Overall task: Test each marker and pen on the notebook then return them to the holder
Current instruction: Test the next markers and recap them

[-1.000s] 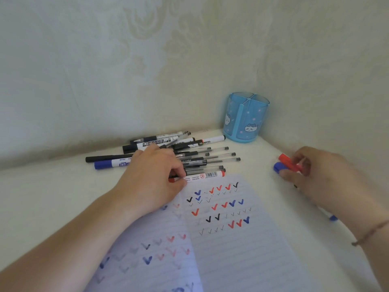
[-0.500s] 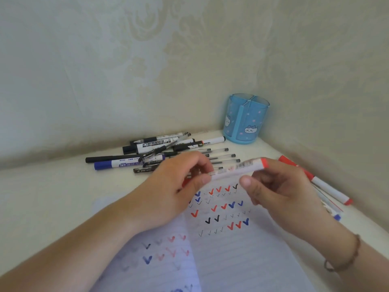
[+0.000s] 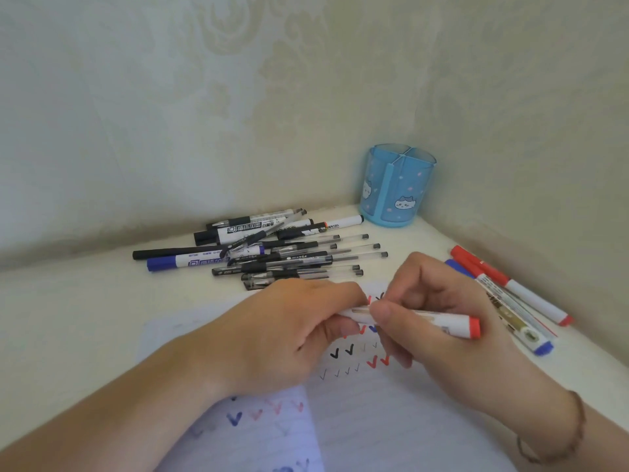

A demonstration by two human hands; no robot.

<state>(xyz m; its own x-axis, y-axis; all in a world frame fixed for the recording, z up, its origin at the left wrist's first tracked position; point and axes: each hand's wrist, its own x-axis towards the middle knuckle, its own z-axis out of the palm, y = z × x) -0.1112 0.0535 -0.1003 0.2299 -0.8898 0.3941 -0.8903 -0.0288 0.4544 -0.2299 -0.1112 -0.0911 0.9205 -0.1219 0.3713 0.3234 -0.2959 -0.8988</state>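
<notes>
Both hands are holding the red marker (image 3: 425, 320) crosswise above the notebook (image 3: 374, 420): left hand (image 3: 289, 338) pinching its hidden cap end, right hand (image 3: 439, 321) gripping the barrel, ready for pulling apart lengthwise.

- A cream tabletop (image 3: 68, 318) fills the lower view, running from 9 o'clock to 3 o'clock.
- 2 pale walls with embossed floral wallpaper (image 3: 238, 97) meet in a corner at 1 o'clock.
- A brown beaded bracelet (image 3: 575, 427) circles a wrist at 4 o'clock.
</notes>
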